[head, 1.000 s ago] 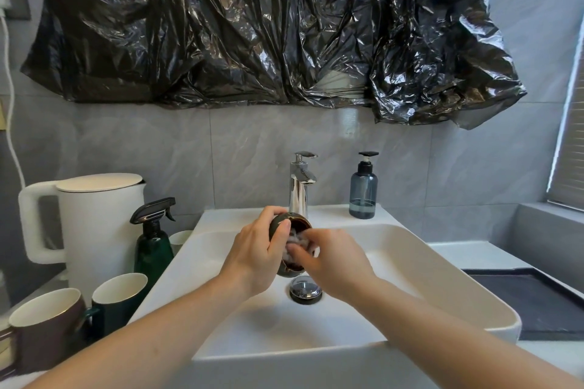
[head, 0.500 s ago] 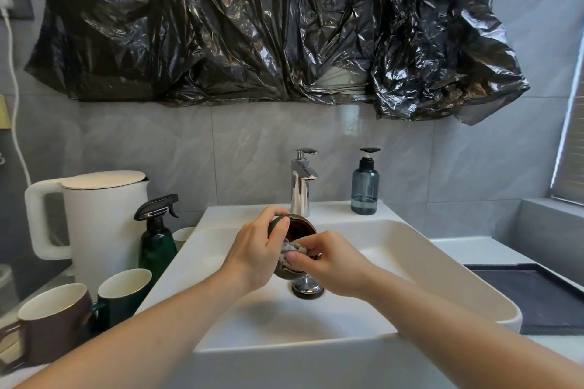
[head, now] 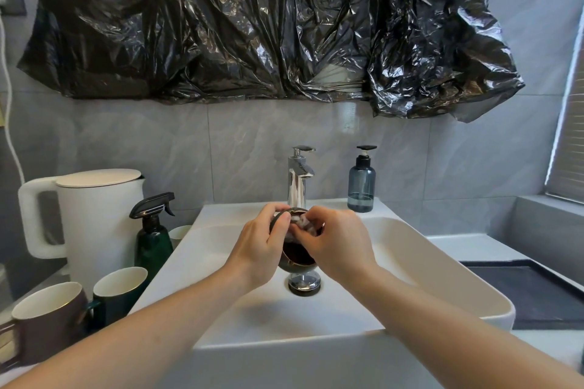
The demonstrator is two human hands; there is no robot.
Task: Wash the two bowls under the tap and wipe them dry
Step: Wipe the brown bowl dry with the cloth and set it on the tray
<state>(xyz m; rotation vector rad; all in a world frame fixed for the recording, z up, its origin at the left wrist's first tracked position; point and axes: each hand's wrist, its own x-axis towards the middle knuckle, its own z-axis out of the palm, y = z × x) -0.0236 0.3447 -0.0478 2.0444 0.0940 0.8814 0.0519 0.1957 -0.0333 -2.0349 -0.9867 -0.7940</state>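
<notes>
Here the left hand [head: 264, 245] grips a dark bowl [head: 297, 257] by its rim, tilted over the sink [head: 410, 262]. The right hand [head: 339, 245] pinches a pale cloth [head: 304, 224] inside it.

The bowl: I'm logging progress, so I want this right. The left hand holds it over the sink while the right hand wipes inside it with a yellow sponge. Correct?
Not quite. The head view shows the right hand wiping inside the bowl with a crumpled white cloth or tissue, not a yellow sponge. The left hand does hold it over the sink.

The left hand [head: 264, 241] grips a dark bowl [head: 295, 257] above the sink [head: 426, 265] drain; the right hand [head: 339, 245] presses a cloth [head: 304, 224] inside it.
</notes>
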